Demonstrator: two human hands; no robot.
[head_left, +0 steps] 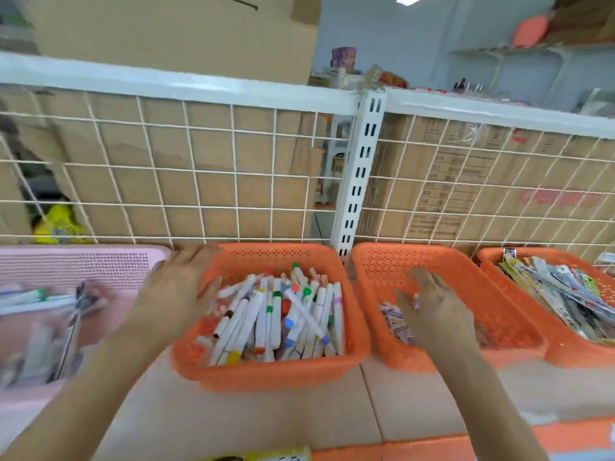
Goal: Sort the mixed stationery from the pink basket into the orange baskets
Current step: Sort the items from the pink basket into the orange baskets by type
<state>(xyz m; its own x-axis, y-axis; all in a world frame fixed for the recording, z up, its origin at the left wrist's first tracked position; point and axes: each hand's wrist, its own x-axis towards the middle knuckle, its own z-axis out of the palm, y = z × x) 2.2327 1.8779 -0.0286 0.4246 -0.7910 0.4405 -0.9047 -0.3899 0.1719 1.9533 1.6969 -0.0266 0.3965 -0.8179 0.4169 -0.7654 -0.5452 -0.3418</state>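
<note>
Four baskets are seen in a row on a pale table [266, 414], set against a white wire grid [233, 168] with cardboard boxes [206, 188] behind it. The pink basket [83, 264] is found at nine o'clock in the view. Its contents are blurred, and only a few pale pens [30, 299] can be made out.

Just beside it, toward three o'clock, the first orange basket [276, 256] is placed, heaped with white markers [283, 314] with coloured caps. The second orange basket [392, 261] follows at three o'clock of the first, with a few small packets [396, 322] lying on its floor. The third orange basket [489, 261] is cut off by the edge of the view at three o'clock and is filled with long flat packets [559, 294].

The left hand [179, 287] is held wide, fingers spread and holding nothing. It is placed over the nine o'clock rim of the first orange basket, between that basket and the pink one. Whether the rim is touched cannot be told.

The right hand [436, 307] is lowered into the second orange basket with its fingers stretched out and spread toward eleven o'clock, above the small packets. A small pale thing [416, 299] is seen against its fingers. Whether that thing is touched cannot be told.
</note>
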